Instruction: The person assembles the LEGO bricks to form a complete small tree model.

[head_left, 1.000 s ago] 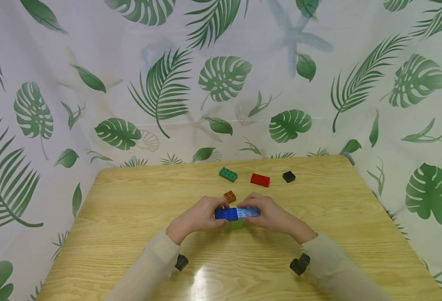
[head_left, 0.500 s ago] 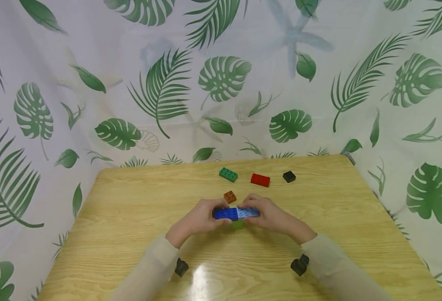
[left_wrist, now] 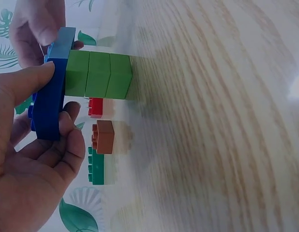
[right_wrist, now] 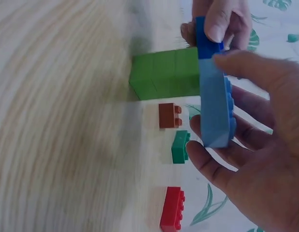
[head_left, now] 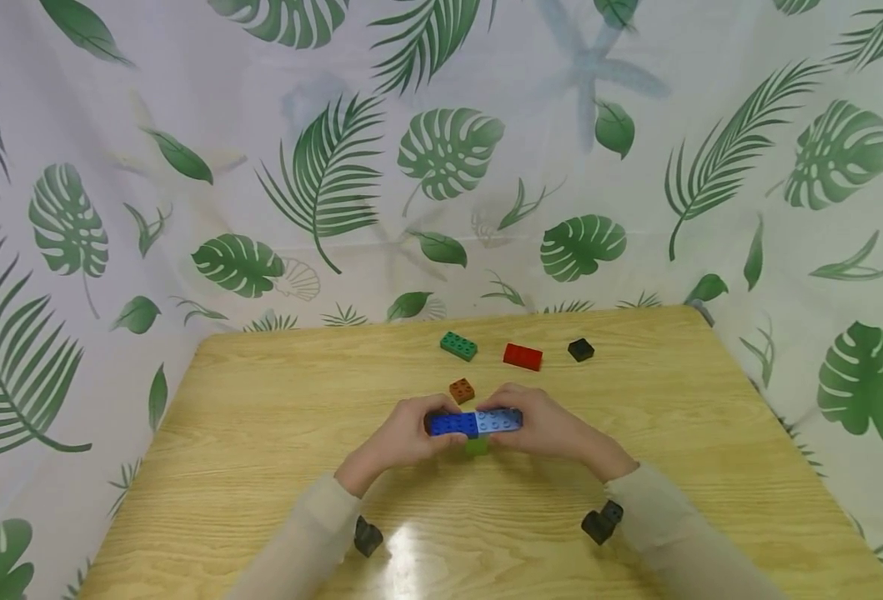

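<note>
A light green stack of three bricks (left_wrist: 98, 75) stands upright on the table. Across its top lie a dark blue brick (head_left: 452, 424) on the left and a light blue brick (right_wrist: 215, 104) on the right, end to end. My left hand (head_left: 413, 429) grips the dark blue brick, thumb on the near side and fingers curled round the far side and underneath. With my right hand (head_left: 539, 423) I hold the light blue brick in the same way. Both blue bricks stick out sideways past the stack. Fingers hide part of their sides.
Just behind the stack sits an orange-brown brick (head_left: 461, 391). Farther back lie a green brick (head_left: 459, 346), a red brick (head_left: 523, 357) and a black brick (head_left: 580, 349). A leaf-patterned curtain (head_left: 366, 192) hangs behind the wooden table (head_left: 283, 383).
Both hands keep their grip on the two blue bricks and have hardly moved. The whole head view has shifted very slightly.
</note>
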The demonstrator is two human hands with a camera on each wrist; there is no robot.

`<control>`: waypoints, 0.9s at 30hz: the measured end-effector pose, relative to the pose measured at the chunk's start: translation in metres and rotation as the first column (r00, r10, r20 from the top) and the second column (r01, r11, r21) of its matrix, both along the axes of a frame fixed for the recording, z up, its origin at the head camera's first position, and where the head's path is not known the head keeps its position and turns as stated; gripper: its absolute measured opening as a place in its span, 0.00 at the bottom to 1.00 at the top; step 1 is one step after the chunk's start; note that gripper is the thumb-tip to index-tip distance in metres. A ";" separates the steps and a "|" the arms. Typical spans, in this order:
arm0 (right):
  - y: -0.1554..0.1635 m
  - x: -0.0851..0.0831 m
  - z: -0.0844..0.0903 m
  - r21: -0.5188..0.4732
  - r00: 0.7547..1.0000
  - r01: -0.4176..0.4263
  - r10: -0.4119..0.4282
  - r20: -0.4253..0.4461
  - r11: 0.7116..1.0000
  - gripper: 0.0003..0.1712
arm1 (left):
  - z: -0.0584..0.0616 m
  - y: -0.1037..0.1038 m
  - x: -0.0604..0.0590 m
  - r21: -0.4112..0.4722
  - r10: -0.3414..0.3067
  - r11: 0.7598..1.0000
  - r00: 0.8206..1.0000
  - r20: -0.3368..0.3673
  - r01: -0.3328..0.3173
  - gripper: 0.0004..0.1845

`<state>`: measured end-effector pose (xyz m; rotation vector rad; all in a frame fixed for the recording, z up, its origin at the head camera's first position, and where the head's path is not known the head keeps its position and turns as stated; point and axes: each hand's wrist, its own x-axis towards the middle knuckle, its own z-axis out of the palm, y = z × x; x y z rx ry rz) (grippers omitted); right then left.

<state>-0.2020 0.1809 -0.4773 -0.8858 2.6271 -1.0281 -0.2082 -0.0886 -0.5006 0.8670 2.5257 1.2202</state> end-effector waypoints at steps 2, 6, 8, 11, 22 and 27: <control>0.004 -0.004 0.000 -0.025 1.000 0.025 -0.025 0.001 0.999 0.25 | 0.001 0.000 0.000 0.002 0.003 1.000 1.000 0.010 -0.004 0.16; 0.016 -0.016 -0.004 -0.078 0.992 0.119 -0.121 -0.026 0.990 0.24 | 0.002 0.001 0.001 -0.004 0.018 1.000 0.999 0.030 -0.018 0.16; 0.023 -0.024 -0.007 -0.088 0.983 0.173 -0.178 -0.054 0.981 0.23 | 0.002 0.001 0.001 -0.009 0.023 1.000 0.999 0.031 -0.023 0.16; 0.033 -0.035 -0.014 -0.092 0.963 0.253 -0.260 -0.077 0.963 0.22 | 0.001 0.002 0.000 -0.018 0.024 1.000 0.999 0.025 -0.024 0.16; 0.048 -0.064 -0.038 -0.097 0.912 0.396 -0.404 -0.074 0.913 0.25 | 0.000 0.000 0.001 -0.036 0.027 0.999 0.999 0.020 -0.027 0.18; 0.050 -0.073 -0.047 -0.092 0.897 0.433 -0.439 -0.057 0.897 0.27 | 0.003 0.001 0.002 -0.038 0.022 0.999 1.000 0.016 -0.021 0.18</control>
